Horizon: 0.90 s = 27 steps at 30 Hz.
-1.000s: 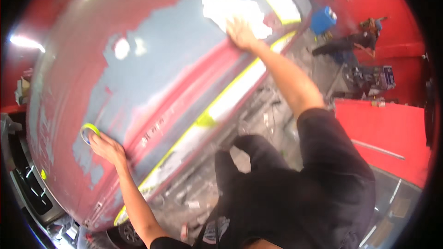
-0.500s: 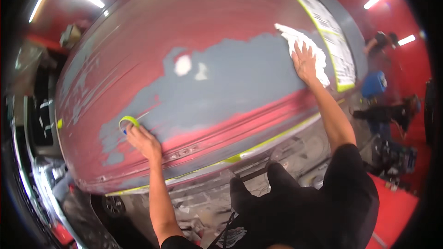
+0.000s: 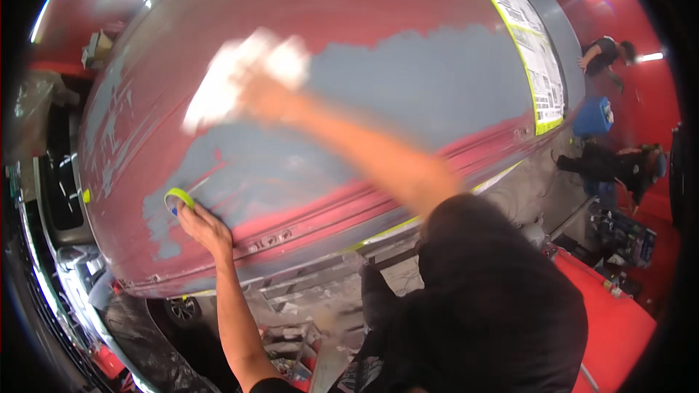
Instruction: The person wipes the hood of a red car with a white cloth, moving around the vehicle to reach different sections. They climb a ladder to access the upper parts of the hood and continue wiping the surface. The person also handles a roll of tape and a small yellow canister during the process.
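Observation:
A large curved car roof [image 3: 408,94], dull red with broad grey sanded patches, spreads out before me. My left hand [image 3: 207,228] rests at the roof's near left, fingers curled round a yellow-green roll of masking tape [image 3: 179,195]. Over the upper edge of the grey patch, left of the middle, my right hand [image 3: 268,96] presses a white cloth [image 3: 218,84] on the roof. Motion smears that hand and the cloth, so its fingers do not show singly. Newspaper masking [image 3: 535,58] edged with yellow-green tape covers a strip at the roof's right end.
Two people, one by the roof's far right corner [image 3: 603,57] and one bending lower [image 3: 619,175], are on the right. A blue bin [image 3: 593,116] stands between them. Below the near edge lies a cluttered floor; a red surface [image 3: 608,320] is at lower right. Another vehicle [image 3: 69,196] stands left.
My right hand has swept the white cloth from the roof's right end far to the left. My left hand still holds the tape roll; the whole view has shifted slightly.

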Motion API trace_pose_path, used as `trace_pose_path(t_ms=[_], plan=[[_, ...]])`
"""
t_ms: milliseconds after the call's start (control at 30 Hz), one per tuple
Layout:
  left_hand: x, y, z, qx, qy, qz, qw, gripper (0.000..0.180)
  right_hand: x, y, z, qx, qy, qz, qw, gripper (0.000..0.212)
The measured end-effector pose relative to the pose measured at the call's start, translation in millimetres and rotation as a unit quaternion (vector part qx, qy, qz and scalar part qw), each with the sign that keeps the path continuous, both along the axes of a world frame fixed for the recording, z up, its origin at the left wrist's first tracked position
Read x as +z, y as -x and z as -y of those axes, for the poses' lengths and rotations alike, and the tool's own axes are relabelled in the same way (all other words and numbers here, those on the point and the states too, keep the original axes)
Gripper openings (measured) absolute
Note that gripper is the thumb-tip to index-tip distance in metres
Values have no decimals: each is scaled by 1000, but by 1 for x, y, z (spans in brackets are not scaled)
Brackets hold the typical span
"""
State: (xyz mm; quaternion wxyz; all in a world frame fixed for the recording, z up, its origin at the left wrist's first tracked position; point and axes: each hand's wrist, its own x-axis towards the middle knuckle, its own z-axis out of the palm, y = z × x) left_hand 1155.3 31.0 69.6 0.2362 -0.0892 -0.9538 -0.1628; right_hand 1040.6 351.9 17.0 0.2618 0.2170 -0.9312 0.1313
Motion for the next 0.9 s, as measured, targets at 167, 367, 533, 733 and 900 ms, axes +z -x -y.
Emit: trace_pose_path(t_ms=[167, 367, 533, 733, 900], plan=[[5, 16, -4, -40, 36, -55, 997, 23, -51, -151, -410, -417, -115, 84, 898, 47], [19, 2, 8, 21, -58, 13, 998, 20, 59, -197, -308, -302, 295, 112, 900, 39], [8, -1, 12, 58, -193, -27, 979, 40, 67, -130, 42, 183, -117, 272, 938, 47], [9, -2, 13, 120, -265, -20, 956, 44, 56, 28, 235, 273, -10, 87, 958, 43], [3, 6, 21, 62, -140, -5, 988, 39, 56, 132, 205, 101, -139, 125, 977, 38]])
